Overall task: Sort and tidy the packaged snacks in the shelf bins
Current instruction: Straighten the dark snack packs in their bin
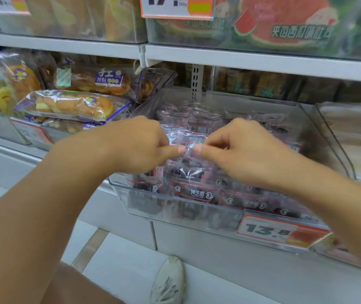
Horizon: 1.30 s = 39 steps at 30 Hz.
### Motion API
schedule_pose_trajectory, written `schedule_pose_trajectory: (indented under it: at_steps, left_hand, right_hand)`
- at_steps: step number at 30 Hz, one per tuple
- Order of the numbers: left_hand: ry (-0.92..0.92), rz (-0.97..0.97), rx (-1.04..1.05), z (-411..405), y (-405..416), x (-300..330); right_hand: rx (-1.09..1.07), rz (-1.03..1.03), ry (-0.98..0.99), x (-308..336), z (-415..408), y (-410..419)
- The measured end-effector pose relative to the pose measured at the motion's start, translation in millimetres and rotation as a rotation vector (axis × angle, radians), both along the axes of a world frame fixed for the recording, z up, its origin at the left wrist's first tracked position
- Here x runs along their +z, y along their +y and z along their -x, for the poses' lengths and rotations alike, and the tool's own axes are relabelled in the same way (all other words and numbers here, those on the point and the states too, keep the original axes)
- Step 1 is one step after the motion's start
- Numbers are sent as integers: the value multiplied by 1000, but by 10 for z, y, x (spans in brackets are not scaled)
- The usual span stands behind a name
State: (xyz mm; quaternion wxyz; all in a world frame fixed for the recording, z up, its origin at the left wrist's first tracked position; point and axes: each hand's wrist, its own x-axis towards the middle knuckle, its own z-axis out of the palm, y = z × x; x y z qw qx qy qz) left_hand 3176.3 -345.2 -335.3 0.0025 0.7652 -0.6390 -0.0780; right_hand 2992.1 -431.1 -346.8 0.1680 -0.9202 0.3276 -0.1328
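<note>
Packet (189, 148) pinched over clear bin (230, 212) between left hand (140, 143) and right hand (239, 150), fingertip grips only; slick film could slip, dropping it crooked among the other packets.

I'm seeing a clear bin (320, 137) sitting tilted forward on the shelf, filled with small clear packets (194, 191) edged in red, dark snacks showing inside. They're lying overlapped in loose rows. One packet (189, 148) is sitting raised above the pile, near the middle of the bin.
</note>
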Motion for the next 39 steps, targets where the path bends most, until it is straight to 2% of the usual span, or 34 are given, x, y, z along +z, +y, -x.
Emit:
schedule_pose_trajectory:
  at_steps: [2, 4, 7, 11, 12, 14, 16, 18, 20, 24, 27, 31, 35, 39]
  left_hand:
    - [38, 204, -31, 68, -95, -75]
    - [102, 213, -88, 144, -200, -137]
    - [113, -13, -101, 264, -346, -238]
    - [-3, -265, -2, 358, -476, -210]
    - [-57, -307, 9, 398, -490, -163]
    - [-151, -366, 14, 485, -502, -98]
    - [-175, -341, 62, 515, -525, -75]
    - [-209, -279, 94, 511, -566, -100]
    - [-248, -171, 54, 486, -654, -164]
    - [-90, 55, -16, 434, -826, -292]
    - [-20, 2, 13, 345, -893, -338]
    - [33, -59, 22, 287, -919, -336]
    - [17, -84, 43, 293, -957, -305]
    - [-43, -47, 61, 318, -984, -342]
  right_hand:
    - [-96, 223, -68, 56, 169, -65]
    - [-85, 157, 142, 14, 277, -62]
    - [-18, -32, 494, -138, 309, -32]
    - [-116, -71, 669, -73, 246, -66]
    - [-140, -47, 626, -45, 235, -82]
    - [-201, 59, 349, -27, 217, -121]
    - [-217, 223, 182, -25, 206, -211]
    - [-205, 237, 264, -45, 148, -382]
    - [-222, 87, 382, -40, 4, -568]
    - [-272, -60, 492, -46, -209, -981]
    - [-243, -197, 494, -90, -222, -1093]
    - [-203, -184, 469, -66, -244, -1083]
    - [-233, -237, 577, 119, -68, -1045]
    - [-333, -189, 544, 65, 147, -1068]
